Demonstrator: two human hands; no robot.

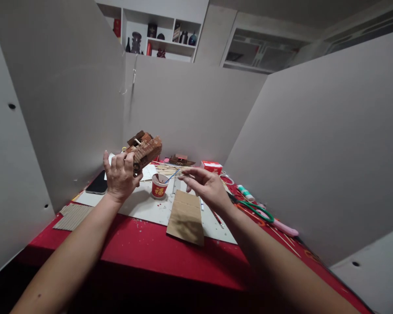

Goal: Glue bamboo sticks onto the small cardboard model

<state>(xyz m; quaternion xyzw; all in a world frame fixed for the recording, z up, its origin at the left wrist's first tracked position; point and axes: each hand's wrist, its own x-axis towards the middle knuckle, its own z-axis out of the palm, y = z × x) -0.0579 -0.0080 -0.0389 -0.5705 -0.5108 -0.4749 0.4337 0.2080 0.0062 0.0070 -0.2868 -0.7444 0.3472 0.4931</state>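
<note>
My left hand [121, 176] is closed around a brown, rough-surfaced model vehicle [147, 150], raised above the table and tilted. It looks like a tank with wheels along its side, and a short pale stick shows on top. To its right a red-and-white paper cup [159, 187] stands upright, brown inside, with a thin blue stick [172, 176] leaning out of it. My right hand [205, 185] hovers with fingers stretched and apart, its fingertips close to the upper end of that stick. Below the right hand lies a folded piece of brown cardboard [185, 216].
Behind the cup lie thin wooden sticks [172, 169] and a brown model boat [180, 159]. Green-handled scissors [257, 210] and a pink tool [284, 227] lie on the right. A phone [97, 183] and corrugated cardboard [72, 216] lie left. Grey panels [190, 104] enclose the red-covered table.
</note>
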